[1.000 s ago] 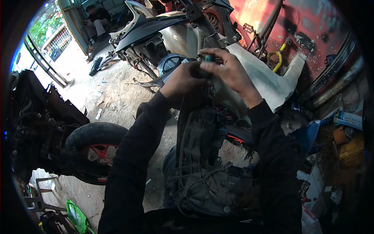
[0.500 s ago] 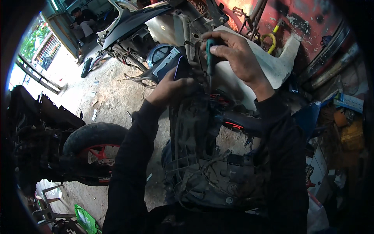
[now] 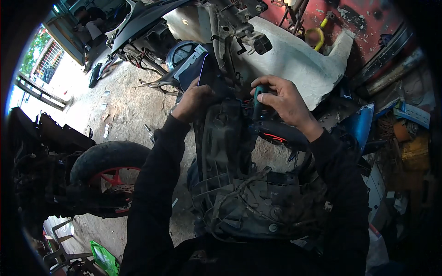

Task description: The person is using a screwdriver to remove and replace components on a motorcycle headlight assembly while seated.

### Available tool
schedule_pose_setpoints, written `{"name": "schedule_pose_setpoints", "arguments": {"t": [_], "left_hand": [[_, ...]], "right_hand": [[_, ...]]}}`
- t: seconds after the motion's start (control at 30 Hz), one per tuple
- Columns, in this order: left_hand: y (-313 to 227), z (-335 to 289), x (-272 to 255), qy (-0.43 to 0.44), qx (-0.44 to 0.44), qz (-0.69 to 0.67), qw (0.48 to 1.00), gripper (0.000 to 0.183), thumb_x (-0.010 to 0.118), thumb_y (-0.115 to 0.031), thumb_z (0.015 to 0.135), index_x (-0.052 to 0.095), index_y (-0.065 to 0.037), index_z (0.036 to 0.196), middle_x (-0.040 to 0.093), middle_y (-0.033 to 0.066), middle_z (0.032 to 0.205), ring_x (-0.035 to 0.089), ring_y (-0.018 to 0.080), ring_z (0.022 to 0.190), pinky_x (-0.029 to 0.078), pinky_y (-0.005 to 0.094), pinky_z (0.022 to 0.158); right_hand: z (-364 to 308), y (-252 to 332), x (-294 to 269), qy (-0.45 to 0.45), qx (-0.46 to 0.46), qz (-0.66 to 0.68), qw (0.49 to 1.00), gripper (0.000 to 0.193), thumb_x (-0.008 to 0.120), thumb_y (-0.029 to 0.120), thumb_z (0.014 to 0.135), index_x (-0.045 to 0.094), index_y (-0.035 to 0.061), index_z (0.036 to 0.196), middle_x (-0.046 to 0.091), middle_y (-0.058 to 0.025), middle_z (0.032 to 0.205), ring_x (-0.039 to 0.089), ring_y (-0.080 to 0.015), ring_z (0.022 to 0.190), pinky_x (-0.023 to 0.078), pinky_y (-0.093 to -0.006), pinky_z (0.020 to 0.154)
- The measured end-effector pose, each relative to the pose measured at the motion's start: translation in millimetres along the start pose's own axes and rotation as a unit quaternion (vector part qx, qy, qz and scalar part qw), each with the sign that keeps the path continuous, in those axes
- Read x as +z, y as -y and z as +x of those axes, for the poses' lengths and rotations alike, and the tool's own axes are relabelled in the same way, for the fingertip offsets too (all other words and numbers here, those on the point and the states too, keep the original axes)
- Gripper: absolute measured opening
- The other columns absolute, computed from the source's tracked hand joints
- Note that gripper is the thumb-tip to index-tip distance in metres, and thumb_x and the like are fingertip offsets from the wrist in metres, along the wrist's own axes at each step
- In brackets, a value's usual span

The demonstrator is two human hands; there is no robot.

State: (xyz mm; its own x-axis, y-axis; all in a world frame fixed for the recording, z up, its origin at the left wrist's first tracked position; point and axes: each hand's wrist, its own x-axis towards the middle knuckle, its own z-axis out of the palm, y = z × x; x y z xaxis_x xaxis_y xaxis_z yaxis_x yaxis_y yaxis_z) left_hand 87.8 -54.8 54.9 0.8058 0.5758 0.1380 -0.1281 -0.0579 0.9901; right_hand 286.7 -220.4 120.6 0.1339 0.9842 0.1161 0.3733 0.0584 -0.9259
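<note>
My right hand (image 3: 287, 106) is closed round the green handle of a screwdriver (image 3: 258, 102), held upright with its tip pointing down; the tip is hard to make out against dark parts. My left hand (image 3: 191, 103) grips the edge of a dark plastic panel (image 3: 212, 76) at the far end of a stripped motorcycle body. Beneath and between my hands lies its long black plastic section (image 3: 222, 147). Loose wires (image 3: 246, 195) lie across the dirty nearer part, close to my body.
A motorcycle wheel with a red rim (image 3: 110, 177) stands at left. Ahead are a bare motorcycle frame (image 3: 225, 27) and a large whitish panel (image 3: 294, 55). Blue plastic parts (image 3: 361, 124) are piled at right. A person (image 3: 90, 23) sits at the far left.
My right hand has come down and nearer with the screwdriver. My left hand keeps its hold on the dark panel. The view has shifted slightly.
</note>
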Motion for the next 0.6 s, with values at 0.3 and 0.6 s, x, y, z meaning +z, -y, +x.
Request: {"name": "schedule_pose_setpoints", "arguments": {"t": [0.3,0.6], "left_hand": [[-14,-2,9,-0.032,-0.11,-0.215,0.97,0.045,0.043,0.0,0.075,0.053,0.005,0.118,0.062,0.0156,0.113,0.063,0.022,0.099,0.051,0.0315,0.089],[-11,2,9,-0.019,-0.116,-0.206,0.971,0.043,0.043,0.0,0.074,0.054,0.005,0.116,0.063,0.014,0.109,0.063,0.0202,0.097,0.051,0.0307,0.087]], "right_hand": [[-1,0,-1,-0.021,0.011,0.043,0.999,0.029,0.057,0.009,0.081,0.06,-0.0032,0.107,0.065,-0.0094,0.094,0.061,-0.0139,0.088,0.047,-0.0269,0.083],[-2,-5,-6,-0.023,-0.001,0.053,0.998,0.03,0.057,0.009,0.081,0.059,-0.0037,0.108,0.064,-0.0098,0.095,0.06,-0.0145,0.09,0.047,-0.0277,0.084]]}}
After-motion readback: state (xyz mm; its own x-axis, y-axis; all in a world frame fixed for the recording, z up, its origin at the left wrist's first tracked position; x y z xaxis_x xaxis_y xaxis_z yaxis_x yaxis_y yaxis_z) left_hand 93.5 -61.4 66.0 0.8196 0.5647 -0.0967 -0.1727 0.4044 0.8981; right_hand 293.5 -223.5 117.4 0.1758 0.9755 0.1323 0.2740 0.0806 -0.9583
